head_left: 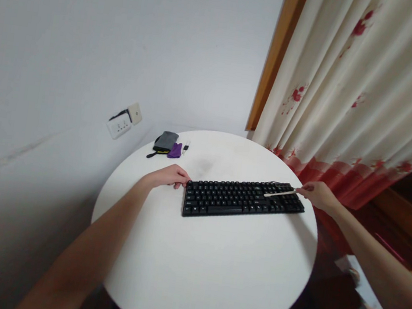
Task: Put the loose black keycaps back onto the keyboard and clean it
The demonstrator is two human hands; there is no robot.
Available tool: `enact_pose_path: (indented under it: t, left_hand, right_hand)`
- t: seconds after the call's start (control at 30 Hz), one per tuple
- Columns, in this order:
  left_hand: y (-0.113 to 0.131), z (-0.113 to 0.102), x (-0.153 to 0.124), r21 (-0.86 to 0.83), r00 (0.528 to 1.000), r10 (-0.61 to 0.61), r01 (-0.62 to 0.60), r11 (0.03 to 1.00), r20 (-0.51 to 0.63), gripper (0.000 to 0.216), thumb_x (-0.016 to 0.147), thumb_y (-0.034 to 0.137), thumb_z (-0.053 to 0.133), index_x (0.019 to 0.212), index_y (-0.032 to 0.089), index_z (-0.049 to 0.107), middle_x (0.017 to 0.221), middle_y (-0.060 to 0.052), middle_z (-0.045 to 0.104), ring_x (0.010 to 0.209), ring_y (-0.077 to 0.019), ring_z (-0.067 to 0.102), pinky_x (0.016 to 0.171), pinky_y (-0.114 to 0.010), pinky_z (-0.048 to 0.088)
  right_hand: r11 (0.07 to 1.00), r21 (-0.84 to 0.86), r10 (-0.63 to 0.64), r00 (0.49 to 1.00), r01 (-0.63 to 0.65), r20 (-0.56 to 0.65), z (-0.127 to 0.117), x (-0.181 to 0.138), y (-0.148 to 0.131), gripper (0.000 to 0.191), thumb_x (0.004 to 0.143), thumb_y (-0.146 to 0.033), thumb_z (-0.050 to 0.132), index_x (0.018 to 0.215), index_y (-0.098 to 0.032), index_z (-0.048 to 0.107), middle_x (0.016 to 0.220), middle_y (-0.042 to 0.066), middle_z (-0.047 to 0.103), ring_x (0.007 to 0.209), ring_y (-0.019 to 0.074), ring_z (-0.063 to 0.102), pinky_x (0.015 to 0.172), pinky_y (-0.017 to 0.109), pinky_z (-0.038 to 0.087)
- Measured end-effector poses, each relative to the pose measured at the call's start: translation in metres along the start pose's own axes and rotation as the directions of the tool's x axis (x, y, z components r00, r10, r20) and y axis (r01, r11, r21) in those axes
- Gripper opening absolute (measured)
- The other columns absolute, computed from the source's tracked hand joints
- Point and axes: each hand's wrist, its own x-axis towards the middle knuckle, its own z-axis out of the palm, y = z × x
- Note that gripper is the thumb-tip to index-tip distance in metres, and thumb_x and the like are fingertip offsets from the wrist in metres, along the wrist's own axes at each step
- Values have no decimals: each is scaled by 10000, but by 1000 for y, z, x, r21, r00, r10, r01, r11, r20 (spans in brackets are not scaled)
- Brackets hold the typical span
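Note:
A black keyboard [238,197] lies flat on the round white table [209,267], slightly angled. My left hand [172,175] is closed at its upper left corner, with thumb and fingers against the edge. On the other side, my right hand [315,194] pinches one end of a slim, pale stick [280,193] with a slightly thicker far tip. That stick reaches leftward across the keys near the number pad, its tip over the right part of the main keys. Whether the tip touches the keys I cannot tell.
Near the table's back left edge sit a dark grey pouch [166,141], a purple cloth-like piece [175,150] and a small black-and-clear item [186,146]. A wall socket [119,125] is beyond them. Floral curtains [337,91] hang at the right.

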Motion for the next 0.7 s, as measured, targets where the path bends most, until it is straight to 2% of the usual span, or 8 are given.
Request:
enact_pose_path:
  t: [0.17,0.37,0.47,0.6,0.7]
  left_hand:
    - [-2,-1,1,13,1000,-7,7,1000,3,324,713,351,608,898,135,763,799,-73,716,571,-121,539,480,-216,287]
    - [-6,-1,3,2,1000,9,-9,1000,0,319,713,360,624,884,133,767,773,-69,713,563,-121,531,493,-220,324]
    - [-6,-1,4,-1,1000,18,-18,1000,1,310,713,341,616,885,134,769,780,-69,717,563,-118,528,499,-221,332]
    - [-6,-1,4,8,1000,18,-17,1000,-4,315,705,341,611,878,132,770,756,-64,709,563,-123,526,496,-220,331]
    - [-5,-1,3,16,1000,11,-11,1000,0,327,710,362,612,884,135,769,770,-65,712,569,-124,530,498,-218,332]
  right_hand:
    - [999,-49,3,999,-5,-38,-4,3,5,301,761,-459,651,725,-171,731,703,76,725,616,195,635,575,292,448]
    - [990,-105,90,995,-95,-51,-27,6,36,281,794,-429,650,769,-161,733,680,91,705,574,204,616,598,327,447]
    - [985,-127,106,990,-117,-93,-39,4,47,259,787,-393,668,754,-143,726,732,124,717,613,213,622,619,333,440]
    - [982,-121,125,983,-142,-138,-45,2,51,209,754,-350,694,699,-149,713,743,137,723,650,225,622,634,335,429]
    - [986,-105,119,985,-133,-125,-42,2,50,193,755,-334,686,704,-150,715,742,132,723,638,220,618,629,332,424]
